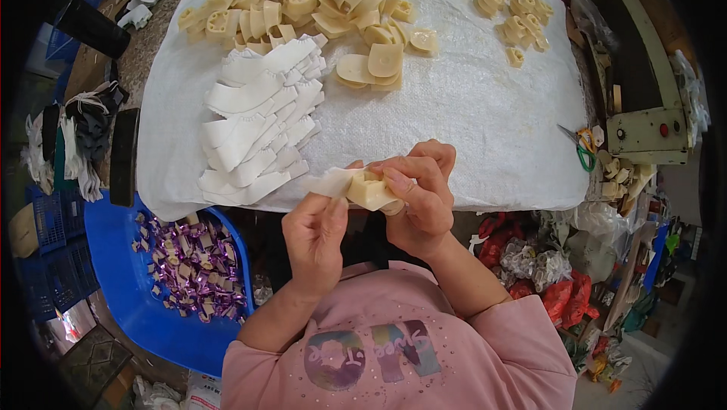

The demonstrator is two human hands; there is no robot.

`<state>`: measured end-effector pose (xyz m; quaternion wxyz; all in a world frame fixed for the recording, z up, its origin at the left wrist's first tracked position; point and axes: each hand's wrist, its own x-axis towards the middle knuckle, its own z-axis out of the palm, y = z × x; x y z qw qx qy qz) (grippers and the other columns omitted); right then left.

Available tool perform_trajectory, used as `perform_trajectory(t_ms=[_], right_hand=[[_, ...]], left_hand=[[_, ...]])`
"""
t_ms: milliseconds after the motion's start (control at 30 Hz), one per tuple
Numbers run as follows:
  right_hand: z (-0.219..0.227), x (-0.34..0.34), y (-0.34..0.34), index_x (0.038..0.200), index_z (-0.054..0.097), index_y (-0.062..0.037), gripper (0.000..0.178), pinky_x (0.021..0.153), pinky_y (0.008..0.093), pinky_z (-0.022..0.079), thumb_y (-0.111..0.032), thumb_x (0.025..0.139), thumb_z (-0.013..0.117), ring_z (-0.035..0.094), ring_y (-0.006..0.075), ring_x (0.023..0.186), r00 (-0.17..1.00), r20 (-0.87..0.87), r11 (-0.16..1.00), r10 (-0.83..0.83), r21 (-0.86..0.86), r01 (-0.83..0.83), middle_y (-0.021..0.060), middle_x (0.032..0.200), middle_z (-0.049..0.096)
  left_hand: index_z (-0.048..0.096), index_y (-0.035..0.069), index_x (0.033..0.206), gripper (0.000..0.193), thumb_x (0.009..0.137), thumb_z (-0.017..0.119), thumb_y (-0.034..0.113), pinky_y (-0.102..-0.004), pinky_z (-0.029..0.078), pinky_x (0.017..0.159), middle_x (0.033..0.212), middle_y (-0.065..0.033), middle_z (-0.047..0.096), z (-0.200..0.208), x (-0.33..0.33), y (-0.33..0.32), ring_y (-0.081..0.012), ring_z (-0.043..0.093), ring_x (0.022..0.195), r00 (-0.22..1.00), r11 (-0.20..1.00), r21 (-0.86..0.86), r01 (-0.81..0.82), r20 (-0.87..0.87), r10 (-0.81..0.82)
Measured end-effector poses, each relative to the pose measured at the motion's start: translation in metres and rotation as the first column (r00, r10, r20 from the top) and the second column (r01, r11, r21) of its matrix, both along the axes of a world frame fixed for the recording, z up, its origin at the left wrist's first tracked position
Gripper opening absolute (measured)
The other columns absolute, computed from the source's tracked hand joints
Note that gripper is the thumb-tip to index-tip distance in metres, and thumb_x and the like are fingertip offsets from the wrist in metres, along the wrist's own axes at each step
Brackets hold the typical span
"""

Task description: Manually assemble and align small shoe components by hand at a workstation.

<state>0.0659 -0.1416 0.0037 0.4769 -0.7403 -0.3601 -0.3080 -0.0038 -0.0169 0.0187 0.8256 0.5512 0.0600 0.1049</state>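
White sheeting covers the worktable, and we look down on it past a pink shirt and two bare hands at the table's near edge. Between the hands, just above that edge, we see a cream block, with a white strip lying against its left side. The left hand pinches the strip between thumb and fingers, close to where it meets the block. The right hand grips the block from the right, thumb and fingers closed on it; we cannot tell exactly where every fingertip presses. Beyond the left hand, white pieces lie overlapped in slanting rows. Behind these, we find a large heap of cream pieces, some curved and some hollowed, and far to the right a scattering of smaller cream ones. Scissors with green and orange handles lie near the right edge of the sheeting. Along the left side we notice a black slab and, farther up, a black cup lying tilted. Below the table's left corner, a blue tub holds many shiny purple pieces. Low on the right are red bags.
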Motion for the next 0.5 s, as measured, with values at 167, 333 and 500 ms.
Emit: perform_trajectory(t_ms=[167, 333, 500], right_hand=[[0.012, -0.001, -0.007, 0.098, 0.060, -0.0127, 0.041, 0.075, 0.0399, 0.028, -0.003, 0.059, 0.068, 0.046, 0.0230, 0.079, 0.999, 0.031, 0.997, -0.013, -0.080, 0.015, 0.0021, 0.092, 0.064], [0.044, -0.007, -0.005, 0.077, 0.059, -0.0135, 0.023, 0.075, 0.0465, 0.024, -0.006, 0.056, 0.064, 0.047, 0.0215, 0.081, 0.980, -0.105, 0.832, -0.171, -0.548, 0.086, -0.0004, 0.079, 0.051], [0.041, -0.011, -0.006, 0.071, 0.055, -0.0125, 0.019, 0.073, 0.0440, 0.023, -0.004, 0.055, 0.062, 0.046, 0.0214, 0.080, 0.972, -0.173, 0.815, -0.161, -0.579, 0.032, 0.0009, 0.075, 0.045]], left_hand=[[0.059, -0.011, 0.105, 0.024, 0.093, 0.052, 0.009, -0.0209, 0.042, 0.072, 0.093, -0.0084, 0.063, 0.009, 0.005, 0.018, -0.0074, 0.053, 0.079, 0.992, 0.954, 0.275, -0.120, 0.004, 0.123], [0.062, -0.008, 0.092, 0.013, 0.088, 0.057, 0.004, -0.0239, 0.041, 0.057, 0.075, -0.0094, 0.061, 0.006, 0.006, 0.015, -0.0114, 0.051, 0.064, 0.994, 0.842, 0.531, -0.098, 0.006, 0.112], [0.061, -0.008, 0.093, 0.013, 0.089, 0.056, 0.004, -0.0220, 0.038, 0.058, 0.077, -0.0075, 0.058, -0.007, 0.009, 0.010, -0.0106, 0.048, 0.064, 0.968, 0.656, 0.722, -0.222, 0.241, 0.062]])
